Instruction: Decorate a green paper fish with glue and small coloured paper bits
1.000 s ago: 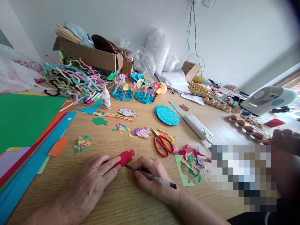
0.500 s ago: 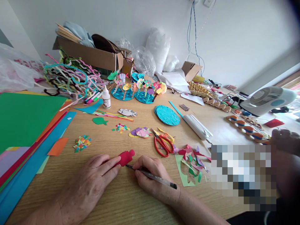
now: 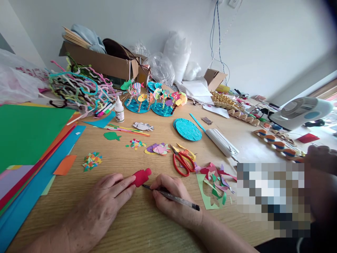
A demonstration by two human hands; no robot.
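A small red paper cutout with a rounded knob at one end lies on the wooden table. My left hand holds it, its fingertips on the cutout's near left end and hiding part of it. In my right hand is a dark-barrelled pen, gripped between thumb and fingers. The pen's tip is at the lower right edge of the red paper; whether it touches cannot be made out. Beyond my hands lie red-handled scissors and purple and pink paper fish.
Paper scraps lie to the right, coloured paper sheets to the left. Confetti triangles, a glue bottle, a green paper fish and blue discs stand farther back. Another person's hand shows at right.
My right hand and the pen have shifted very slightly to the right along the edge of the red cutout. My left hand stays in place.
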